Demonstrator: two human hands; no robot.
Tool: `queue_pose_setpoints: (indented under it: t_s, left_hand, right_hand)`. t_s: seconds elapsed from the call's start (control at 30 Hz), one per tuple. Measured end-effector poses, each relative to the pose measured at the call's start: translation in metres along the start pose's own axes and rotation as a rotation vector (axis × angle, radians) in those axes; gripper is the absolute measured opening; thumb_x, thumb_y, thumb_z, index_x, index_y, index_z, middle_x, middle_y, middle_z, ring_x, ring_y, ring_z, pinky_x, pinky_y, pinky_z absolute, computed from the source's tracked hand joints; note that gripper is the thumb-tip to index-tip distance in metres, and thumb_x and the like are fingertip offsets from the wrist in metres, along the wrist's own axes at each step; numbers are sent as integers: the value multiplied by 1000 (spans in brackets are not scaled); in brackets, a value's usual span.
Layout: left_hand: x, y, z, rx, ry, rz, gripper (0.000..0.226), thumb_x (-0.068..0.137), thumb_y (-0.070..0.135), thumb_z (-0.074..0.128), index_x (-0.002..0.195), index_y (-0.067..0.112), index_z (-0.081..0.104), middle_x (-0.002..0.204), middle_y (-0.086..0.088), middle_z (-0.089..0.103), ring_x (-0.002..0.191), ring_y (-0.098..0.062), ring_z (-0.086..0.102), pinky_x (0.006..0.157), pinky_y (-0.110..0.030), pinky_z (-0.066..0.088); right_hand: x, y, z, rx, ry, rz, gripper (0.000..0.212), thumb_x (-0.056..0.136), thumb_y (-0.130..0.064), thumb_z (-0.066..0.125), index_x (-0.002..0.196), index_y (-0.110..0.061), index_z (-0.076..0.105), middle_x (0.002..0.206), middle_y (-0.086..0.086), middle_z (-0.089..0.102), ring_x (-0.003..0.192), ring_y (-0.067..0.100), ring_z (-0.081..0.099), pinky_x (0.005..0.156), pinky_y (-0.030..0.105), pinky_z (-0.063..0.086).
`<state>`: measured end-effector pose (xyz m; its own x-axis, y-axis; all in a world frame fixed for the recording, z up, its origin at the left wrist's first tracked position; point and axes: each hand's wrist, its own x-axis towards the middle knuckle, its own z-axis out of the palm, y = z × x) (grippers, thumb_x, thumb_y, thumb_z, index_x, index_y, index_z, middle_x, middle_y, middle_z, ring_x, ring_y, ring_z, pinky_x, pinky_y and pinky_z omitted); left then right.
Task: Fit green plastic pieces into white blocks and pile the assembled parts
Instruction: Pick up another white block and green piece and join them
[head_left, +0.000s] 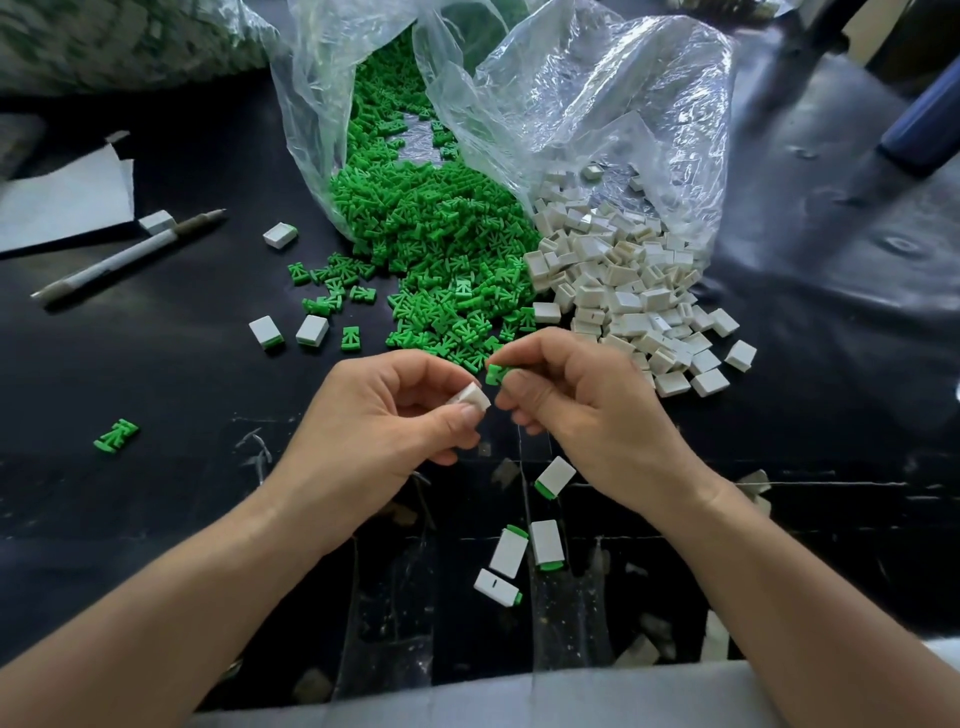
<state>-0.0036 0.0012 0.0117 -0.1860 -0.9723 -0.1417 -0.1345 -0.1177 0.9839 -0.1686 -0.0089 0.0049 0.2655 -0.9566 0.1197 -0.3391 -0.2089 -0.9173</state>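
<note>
Black table (171, 374), scuffed, with clear tape near its front edge. At centre, raised above the table: one white block (471, 399), pinched between the thumb and fingers of the left hand (384, 421). Just beside the block, up and to its right: one green piece (495, 373), pinched at the fingertips of the right hand (587, 415). The other fingers of both hands are curled in. Beyond the hands: a heap of green pieces (441, 244) spilling from a clear plastic bag (322, 104), and at its right a heap of white blocks (623, 280) spilling from a second clear bag (597, 104). Nearer than the hands: four assembled parts (545, 543), white with green ends, lying loose; three more lie left of the green heap. Far left: a stray green piece (116, 435), a pen (124, 260), white paper (57, 202).
</note>
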Motion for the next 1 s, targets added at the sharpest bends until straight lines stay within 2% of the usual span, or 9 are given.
queue_pose_setpoints:
  t_s: [0.13,0.23,0.3,0.4,0.57,0.67,0.77,0.9,1.0]
  left_hand:
    - [0,1,0,-15,5,7,5,71,12,70,76,14,70,72,-10,71,59,-13,67,53,-18,52]
    - [0,1,-1,-18,10,13,10,65,20,70,74,16,70,70,-10,71,59,-12,66,53,-18,52]
    - [0,1,-1,-1,11,23,12,63,23,70,73,17,70,69,-8,71,58,-12,66,53,-18,53]
    - [0,0,-1,38,1,39,7,67,16,71,74,17,70,67,-6,71,58,-11,66,53,-18,53]
    - [-1,3,-2,32,-1,60,15,62,23,69,75,15,70,66,-7,70,57,-10,65,52,-17,52]
    - [-2,4,-2,23,-3,68,17,61,24,69,75,16,70,67,-8,70,57,-10,65,53,-17,52]
    - [-1,4,-2,-9,-5,46,17,60,23,69,75,15,70,66,-9,71,57,-10,65,52,-17,52]
    - [0,4,-2,-105,-69,-43,18,61,21,67,76,12,71,69,-12,71,58,-14,66,52,-18,52]
    - [-2,4,-3,-52,-90,-6,15,62,23,66,73,14,72,68,-12,70,56,-14,66,51,-19,52]
  right_hand:
    - [0,0,0,66,-22,25,26,86,-5,60,80,-30,61,64,-8,64,59,3,60,55,16,48]
    - [0,0,0,64,-37,26,25,85,-6,62,79,-30,62,66,-3,65,60,6,61,56,19,50]
    - [-1,0,-1,25,-42,3,25,84,-6,63,80,-31,64,69,1,66,61,12,61,59,27,53]
    - [-2,0,-1,-15,-46,-12,25,83,-7,65,80,-32,65,71,4,66,63,17,61,62,36,54]
    - [-1,2,-1,89,-46,44,21,84,-7,64,80,-28,64,62,-6,64,57,4,58,55,19,50]
    - [-2,4,0,81,-85,85,19,88,-13,60,75,-27,63,59,-8,63,53,2,57,51,14,46]
    - [-2,4,1,20,-116,60,20,90,-20,55,72,-29,58,61,-11,60,55,0,54,52,16,45]
    - [-3,2,2,-90,-80,-24,14,86,-28,48,74,-31,53,60,-11,53,60,5,50,59,30,47]
    - [-4,0,0,-191,-108,-91,15,87,-24,46,76,-19,55,60,-11,48,59,6,46,56,24,41]
